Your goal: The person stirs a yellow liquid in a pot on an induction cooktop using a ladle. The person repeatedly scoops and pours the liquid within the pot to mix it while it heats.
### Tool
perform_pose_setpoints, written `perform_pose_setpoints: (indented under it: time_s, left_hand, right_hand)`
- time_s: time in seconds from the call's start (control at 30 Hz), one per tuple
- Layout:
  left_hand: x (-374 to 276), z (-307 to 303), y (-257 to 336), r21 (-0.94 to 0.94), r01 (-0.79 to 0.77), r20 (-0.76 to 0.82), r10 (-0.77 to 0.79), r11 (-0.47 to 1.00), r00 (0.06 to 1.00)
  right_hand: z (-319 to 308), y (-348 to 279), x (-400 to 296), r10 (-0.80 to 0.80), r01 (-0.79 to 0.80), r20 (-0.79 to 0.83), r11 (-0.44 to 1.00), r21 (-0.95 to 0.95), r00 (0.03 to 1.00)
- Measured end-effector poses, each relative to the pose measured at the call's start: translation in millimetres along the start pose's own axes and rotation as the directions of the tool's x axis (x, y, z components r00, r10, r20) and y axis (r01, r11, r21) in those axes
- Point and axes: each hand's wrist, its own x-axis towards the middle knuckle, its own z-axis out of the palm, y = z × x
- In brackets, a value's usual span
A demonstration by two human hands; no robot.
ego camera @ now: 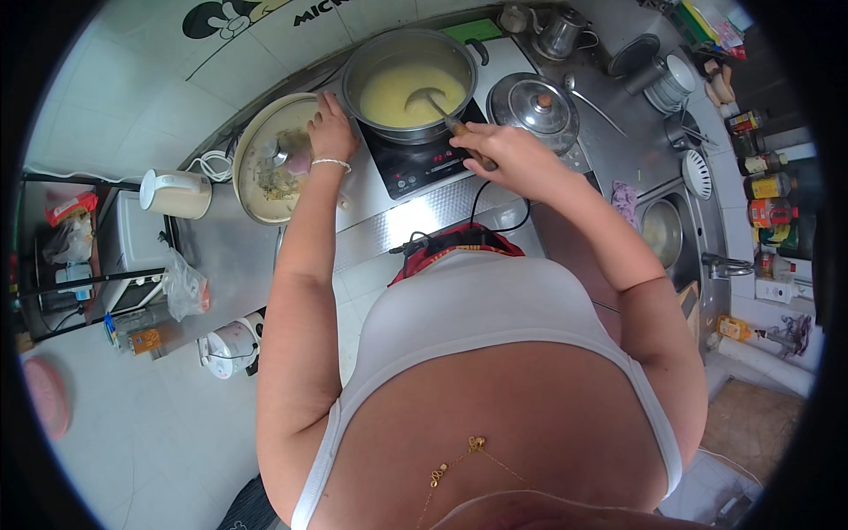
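Note:
My right hand point(510, 152) grips the wooden handle of a metal ladle point(427, 99), whose bowl rests in pale yellow liquid food in a large metal pot point(411, 126). The pot sits on a black induction cooktop point(414, 165) with a lit display. My left hand point(331, 132) is just left of the pot, fingers upward, over the right part of a large round lid or pan point(255, 205) with a knob-like part near its middle. Whether the fingers touch the pot or the round piece I cannot tell; nothing shows held in them.
A glass pot lid point(530, 109) lies right of the pot, near a slotted metal spoon point(593, 109) and a metal kettle point(560, 36). Farther right is a sink point(689, 232) with a metal bowl point(662, 232). A cream electric kettle point(179, 193) stands at the left.

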Motion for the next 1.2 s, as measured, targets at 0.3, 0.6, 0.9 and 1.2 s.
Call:
perform_pose_setpoints:
  time_s: [0.3,0.6,0.9,1.2]
  left_hand:
    - [-0.7,1.2,-1.5,0.068,-0.003,-0.008,0.003,0.998,1.000]
    - [-0.5,0.2,0.7,0.065,-0.005,-0.007,0.005,0.998,1.000]
    - [-1.0,3.6,-0.8,0.066,-0.020,-0.056,0.024,0.998,0.998]
    - [-1.3,0.7,0.3,0.067,-0.016,-0.045,0.019,0.998,0.999]
  right_hand:
    - [20.5,-14.3,13.6,-0.032,0.028,0.095,0.999,0.039,0.995]
    - [78.2,19.6,42.4,-0.034,0.030,-0.112,0.999,-0.040,0.993]
    - [104.9,32.8,46.1,-0.022,0.031,-0.211,0.999,0.038,0.977]
    - [83.2,30.7,20.5,-0.066,0.075,-0.091,0.993,0.093,0.994]
